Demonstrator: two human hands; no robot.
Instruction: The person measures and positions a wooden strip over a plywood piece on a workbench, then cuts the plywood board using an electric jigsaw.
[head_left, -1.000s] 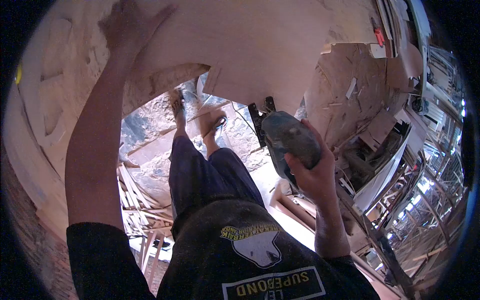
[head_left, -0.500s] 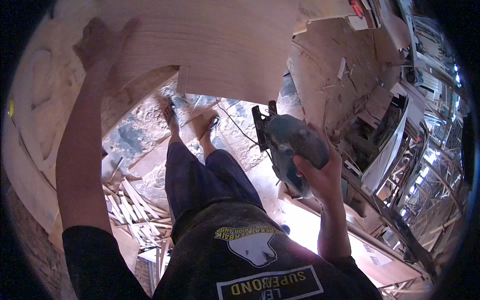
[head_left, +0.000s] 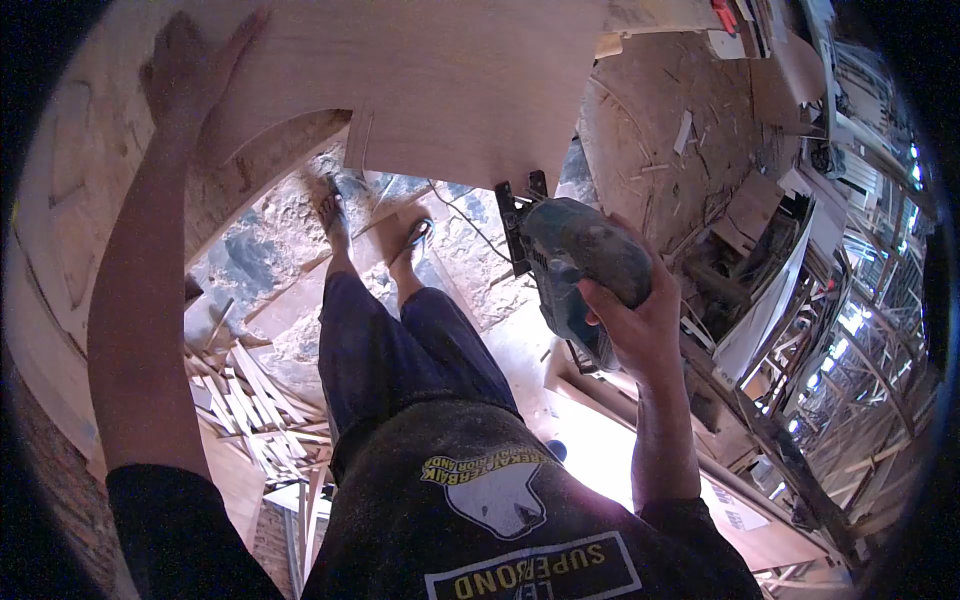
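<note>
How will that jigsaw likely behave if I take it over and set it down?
The jigsaw is probably stiff, since its body looks like a hard, solid casing. It's likely rather heavy for its size, given that bulk, though the right hand alone holds it. Laid on its side, it may rock, because the body is rounded.

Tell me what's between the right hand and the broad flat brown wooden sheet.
A rounded, dark teal power tool: in the head view, the right hand grips it, and its flat black base is near the wooden sheet's edge.
</note>
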